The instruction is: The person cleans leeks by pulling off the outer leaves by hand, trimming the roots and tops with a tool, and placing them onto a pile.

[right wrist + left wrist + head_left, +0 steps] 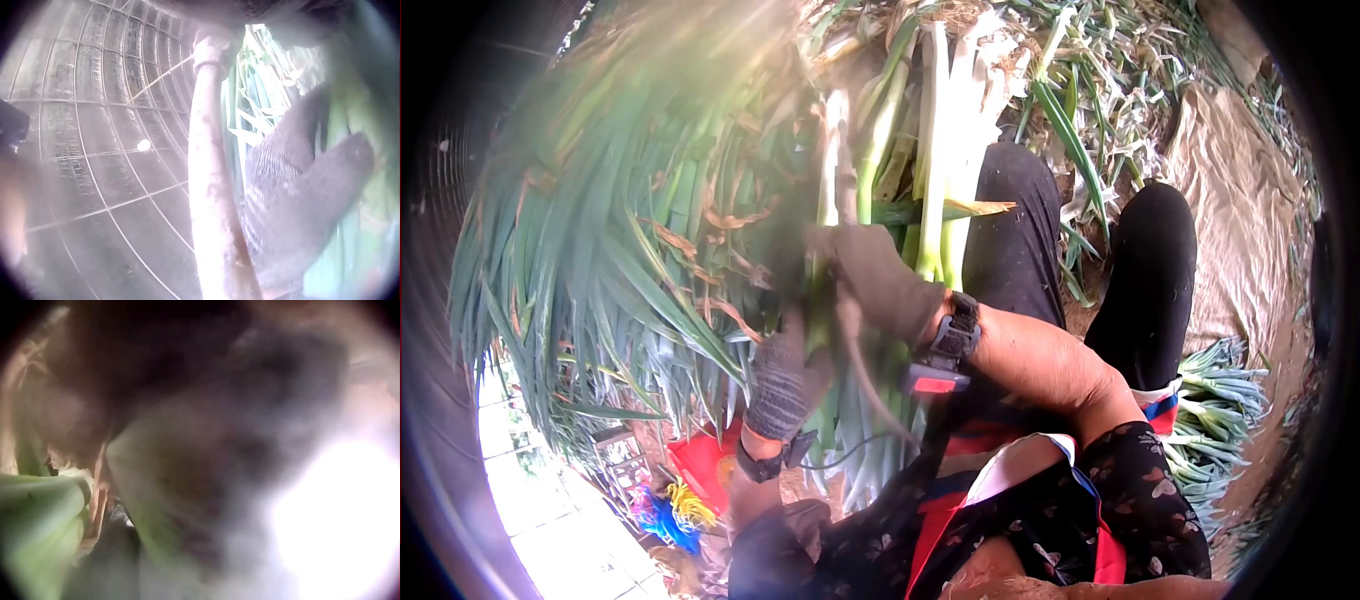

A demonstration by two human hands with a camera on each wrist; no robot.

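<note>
My right hand [880, 280], in a dark grey glove with its fingers curled, grips a long pale brown stick-like thing [212, 156]. It curves down past the wrist and has a knot-like bulge near the hand. My left hand [785, 385], in a ribbed grey glove, is just below and to the left, over green leek leaves [830, 410]. In the right wrist view, its thumb [356, 150] and fingers stand straight and spread apart against the leaves. White leek stalks [935, 130] extend beyond the right hand. The left wrist view is dark and blurred, with a leek [44, 512] close by.
A large heap of leeks [600, 240] fills the left side. Stripped leaves [1110, 110] litter the ground ahead. My bent knees [1155, 240] are to the right, near a tan cloth [1230, 210] and another leek bundle [1215, 410]. A red container [700, 465] stands at lower left.
</note>
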